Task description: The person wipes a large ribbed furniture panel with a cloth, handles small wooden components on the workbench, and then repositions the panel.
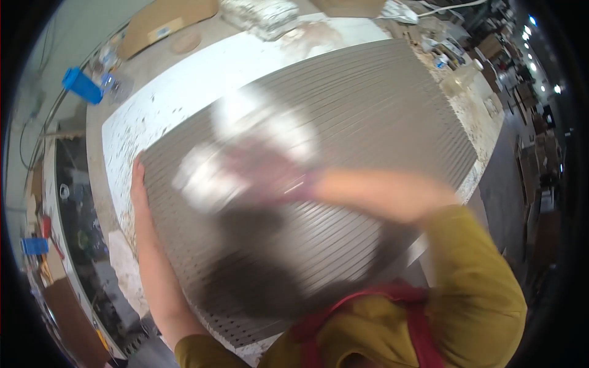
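Observation:
A large grey-brown grooved panel (368, 104) lies flat before me, with parallel ridges across its face and rows of small holes near its near edge. My right hand (261, 168), in a dark reddish-purple glove, presses a bunched white cloth (288, 132) against the panel's left half. Motion smears both the hand and the cloth. At the panel's far left corner, my bare left hand (139, 181) grips the edge, its fingertips showing at the rim. Shadows from my head and arm fall over the panel's near part.
Beneath the panel is a white, speckled board (147, 104) on a worktable. A blue cup (83, 86) stands at the far left, near clear plastic containers. Cardboard (165, 27) and a wrapped white bundle (261, 15) lie at the back. Small bottles and a clear bottle (463, 76) sit far right.

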### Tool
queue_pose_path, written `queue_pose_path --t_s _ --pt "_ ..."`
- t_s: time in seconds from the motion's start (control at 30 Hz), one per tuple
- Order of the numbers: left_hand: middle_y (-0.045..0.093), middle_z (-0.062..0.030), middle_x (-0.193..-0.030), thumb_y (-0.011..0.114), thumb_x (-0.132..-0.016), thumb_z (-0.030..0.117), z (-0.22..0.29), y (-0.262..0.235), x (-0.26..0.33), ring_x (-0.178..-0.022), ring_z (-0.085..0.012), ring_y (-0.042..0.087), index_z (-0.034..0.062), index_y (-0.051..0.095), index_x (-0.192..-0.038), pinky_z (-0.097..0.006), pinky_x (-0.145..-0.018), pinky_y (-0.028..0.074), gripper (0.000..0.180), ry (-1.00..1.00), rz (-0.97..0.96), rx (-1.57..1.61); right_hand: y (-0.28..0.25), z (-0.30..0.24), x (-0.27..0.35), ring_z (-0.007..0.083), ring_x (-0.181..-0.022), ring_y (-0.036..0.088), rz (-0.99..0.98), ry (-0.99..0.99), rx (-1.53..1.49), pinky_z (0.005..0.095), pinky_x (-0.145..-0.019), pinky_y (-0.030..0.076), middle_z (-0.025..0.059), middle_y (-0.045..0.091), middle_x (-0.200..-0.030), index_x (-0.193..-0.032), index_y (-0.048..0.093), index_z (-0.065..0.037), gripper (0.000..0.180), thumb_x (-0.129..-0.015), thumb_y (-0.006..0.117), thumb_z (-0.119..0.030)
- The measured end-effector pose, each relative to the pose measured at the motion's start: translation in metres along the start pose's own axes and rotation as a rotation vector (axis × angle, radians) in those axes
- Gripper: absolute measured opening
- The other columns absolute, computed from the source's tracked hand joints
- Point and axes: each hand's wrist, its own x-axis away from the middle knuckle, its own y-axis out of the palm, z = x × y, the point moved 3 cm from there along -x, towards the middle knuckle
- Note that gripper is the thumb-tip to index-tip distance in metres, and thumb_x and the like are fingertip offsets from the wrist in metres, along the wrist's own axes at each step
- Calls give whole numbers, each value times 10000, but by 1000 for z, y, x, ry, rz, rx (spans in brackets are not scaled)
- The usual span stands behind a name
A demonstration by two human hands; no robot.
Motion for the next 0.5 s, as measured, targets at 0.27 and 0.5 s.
queue_pose_path --t_s 0.27,0.5 --pt "437 -77 -1393 412 -953 360 19 24 20 -1247 -214 442 114 393 -1417 -326 -1049 340 526 -120 103 -10 -52 154 39 316 -1229 462 299 227 251 431 -1029 376 143 468 -1358 -1357 416 -65 455 -951 419 -270" --pt "442 -82 -1387 421 -957 389 15 33 11 -1243 -198 439 77 391 -1412 -309 -1056 325 552 -83 107 -15 -150 223 66 353 -1228 456 77 1037 260 432 -1044 347 233 456 -1342 -1292 473 -33 502 -887 516 -326"
